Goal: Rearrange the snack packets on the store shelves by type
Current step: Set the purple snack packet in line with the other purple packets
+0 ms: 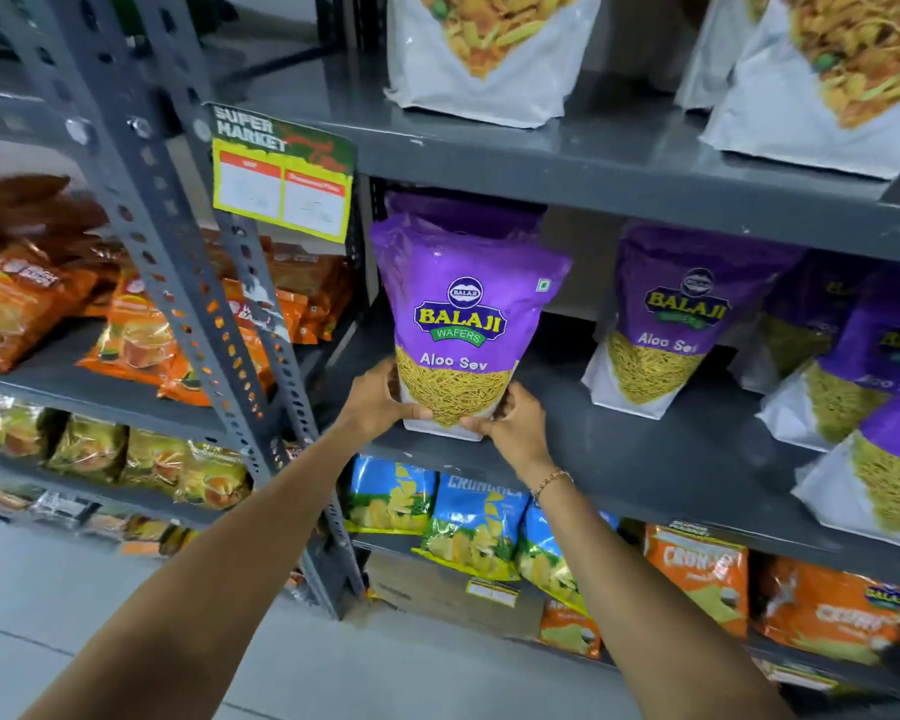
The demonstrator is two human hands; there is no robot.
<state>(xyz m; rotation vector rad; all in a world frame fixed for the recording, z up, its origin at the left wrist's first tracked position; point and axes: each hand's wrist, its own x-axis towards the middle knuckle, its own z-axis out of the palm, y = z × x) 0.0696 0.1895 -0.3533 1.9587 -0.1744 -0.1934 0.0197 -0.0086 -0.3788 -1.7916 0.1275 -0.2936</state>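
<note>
A purple Aloo Sev packet (pixel 463 314) stands upright at the left end of the grey middle shelf (pixel 645 449). My left hand (pixel 380 394) grips its lower left corner and my right hand (pixel 510 423) grips its lower right corner. Another purple packet (pixel 463 210) stands right behind it, mostly hidden. More Aloo Sev packets (pixel 666 324) stand further right on the same shelf, with a gap between them and the held one.
White mixture packets (pixel 484 49) fill the shelf above. Blue chip packets (pixel 468 522) and orange packets (pixel 697 569) lie on the shelf below. A perforated upright post (pixel 188 272) with a yellow price tag (pixel 281 184) separates a left rack with orange packets (pixel 136 335).
</note>
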